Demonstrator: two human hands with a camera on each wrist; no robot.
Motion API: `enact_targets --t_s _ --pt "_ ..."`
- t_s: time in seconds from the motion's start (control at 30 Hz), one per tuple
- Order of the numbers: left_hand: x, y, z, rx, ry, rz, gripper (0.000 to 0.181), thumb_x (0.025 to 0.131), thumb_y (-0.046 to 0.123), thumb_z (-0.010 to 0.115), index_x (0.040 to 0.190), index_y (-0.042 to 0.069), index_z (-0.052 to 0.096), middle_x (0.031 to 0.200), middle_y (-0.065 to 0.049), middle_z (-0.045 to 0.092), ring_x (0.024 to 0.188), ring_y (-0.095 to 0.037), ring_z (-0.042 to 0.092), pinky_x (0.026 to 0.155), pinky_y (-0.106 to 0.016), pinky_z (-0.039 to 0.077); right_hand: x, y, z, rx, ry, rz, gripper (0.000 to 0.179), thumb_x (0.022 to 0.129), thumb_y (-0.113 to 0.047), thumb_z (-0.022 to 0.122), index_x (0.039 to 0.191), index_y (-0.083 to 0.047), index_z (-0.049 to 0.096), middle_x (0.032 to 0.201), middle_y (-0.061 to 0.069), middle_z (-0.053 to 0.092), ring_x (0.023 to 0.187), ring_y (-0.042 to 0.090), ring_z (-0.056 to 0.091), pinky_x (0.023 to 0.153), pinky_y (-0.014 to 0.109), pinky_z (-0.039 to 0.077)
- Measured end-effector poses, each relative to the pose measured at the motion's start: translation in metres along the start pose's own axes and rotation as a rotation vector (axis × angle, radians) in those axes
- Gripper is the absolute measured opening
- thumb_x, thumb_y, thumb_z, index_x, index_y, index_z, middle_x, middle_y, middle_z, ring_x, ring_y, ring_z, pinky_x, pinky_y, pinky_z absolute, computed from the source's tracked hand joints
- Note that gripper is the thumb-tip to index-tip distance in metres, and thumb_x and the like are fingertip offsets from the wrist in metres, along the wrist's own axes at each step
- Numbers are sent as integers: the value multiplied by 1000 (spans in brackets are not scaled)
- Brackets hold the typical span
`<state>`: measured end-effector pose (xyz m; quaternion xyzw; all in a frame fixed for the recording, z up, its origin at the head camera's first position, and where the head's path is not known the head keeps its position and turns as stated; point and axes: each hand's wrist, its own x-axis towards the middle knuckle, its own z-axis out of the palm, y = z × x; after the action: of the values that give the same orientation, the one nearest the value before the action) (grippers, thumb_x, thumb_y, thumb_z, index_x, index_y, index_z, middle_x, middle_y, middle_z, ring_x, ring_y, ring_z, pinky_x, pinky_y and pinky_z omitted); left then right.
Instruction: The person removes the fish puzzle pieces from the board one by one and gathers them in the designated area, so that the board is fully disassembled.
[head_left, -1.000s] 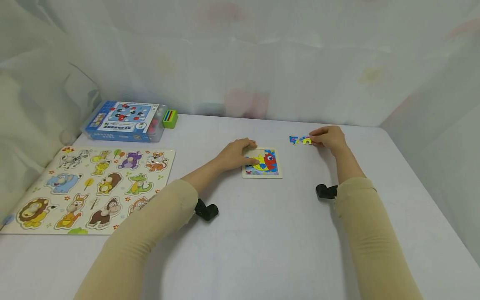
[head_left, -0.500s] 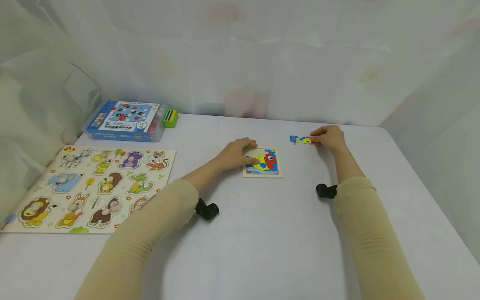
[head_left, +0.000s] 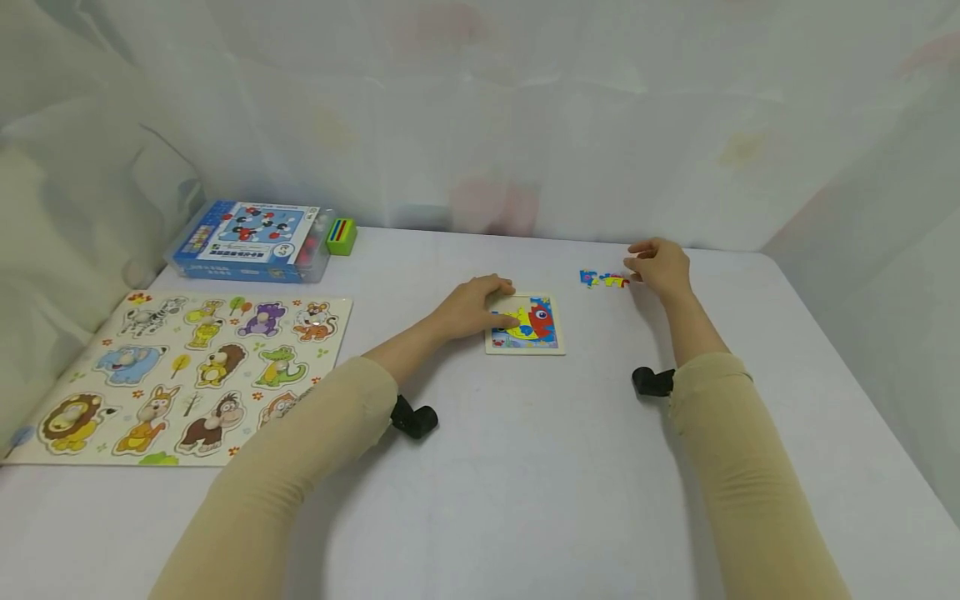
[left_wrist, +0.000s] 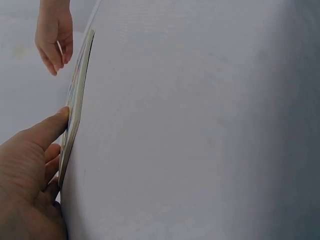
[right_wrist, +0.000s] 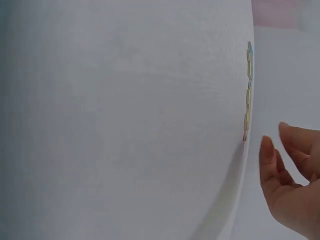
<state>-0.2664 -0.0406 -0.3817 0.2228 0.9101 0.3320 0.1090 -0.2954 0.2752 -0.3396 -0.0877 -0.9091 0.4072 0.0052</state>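
My left hand (head_left: 468, 310) holds a small wooden-framed jigsaw puzzle (head_left: 542, 327) by its left side, thumb lying over the picture and index finger at the far edge. The picture has a red and yellow fish on blue; the hand hides its left part. In the left wrist view, the thumb presses on the puzzle (left_wrist: 80, 85) and the other fingers bend along its edge. My right hand (head_left: 662, 267) hovers empty just right of the loose jigsaw pieces (head_left: 615, 281), fingers parted from the thumb. A blue piece (head_left: 588, 277) lies at the left of that row.
At the left lies a large animal peg board (head_left: 176, 367), partly under the left sleeve. Behind it stand a blue clear-sided box (head_left: 251, 242) and a small green block (head_left: 342, 237) with coloured stripes. A white curtain (head_left: 600, 125) hangs along the table's back edge.
My right hand has let go of the jigsaw pieces and lifted slightly up and away, baring the red end of the row. My left hand and the puzzle stay in place.
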Motion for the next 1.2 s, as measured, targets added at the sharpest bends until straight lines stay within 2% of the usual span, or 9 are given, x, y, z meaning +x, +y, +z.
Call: enact_targets --t_s 0.13,0.27,0.47,0.67,0.83,0.97,1.2 --pt "0 1 0 4 -1 -4 59 88 40 72 138 15 55 155 0 46 153 -24 28 128 -45 22 -1 -8 2 64 2 -24 37 95 -13 62 129 2 59 107 7 53 67 -2 61 75 17 60" --pt "0 2 0 4 0 -8 59 88 40 71 139 15 55 155 0 46 153 -24 27 128 -45 22 -4 -19 6 75 -37 -54 36 95 -13 62 128 0 60 104 3 53 74 5 64 77 20 60" --pt "0 2 0 6 0 -6 59 88 40 71 139 15 55 155 0 46 154 -24 27 128 -45 21 -9 -33 19 71 -126 -123 33 95 -13 61 126 0 62 106 5 59 85 15 67 81 24 60" --pt "-1 2 -1 -9 -4 -17 60 88 41 72 139 16 54 155 1 46 154 -24 26 128 -45 21 -16 -45 33 12 -246 -195 30 96 -17 61 123 -3 64 105 9 64 92 23 67 83 27 57" --pt "1 3 -2 -35 -18 -38 61 88 43 71 140 16 54 156 -1 45 154 -24 26 128 -45 21 -20 -51 42 -31 -355 -253 29 96 -19 62 121 -6 66 107 10 64 94 24 67 88 32 59" --pt "2 6 -3 -52 -38 -45 62 89 41 69 143 16 51 156 -2 44 152 -24 30 126 -46 25 -23 -55 46 -37 -419 -270 28 96 -18 62 121 -5 66 108 10 63 97 26 66 92 33 60" --pt "9 19 0 -91 -65 -5 62 90 36 68 145 15 49 153 -3 48 147 -23 37 124 -46 30 -27 -60 48 -1 -516 -282 27 96 -14 60 120 -3 66 108 11 66 100 27 64 96 37 58"
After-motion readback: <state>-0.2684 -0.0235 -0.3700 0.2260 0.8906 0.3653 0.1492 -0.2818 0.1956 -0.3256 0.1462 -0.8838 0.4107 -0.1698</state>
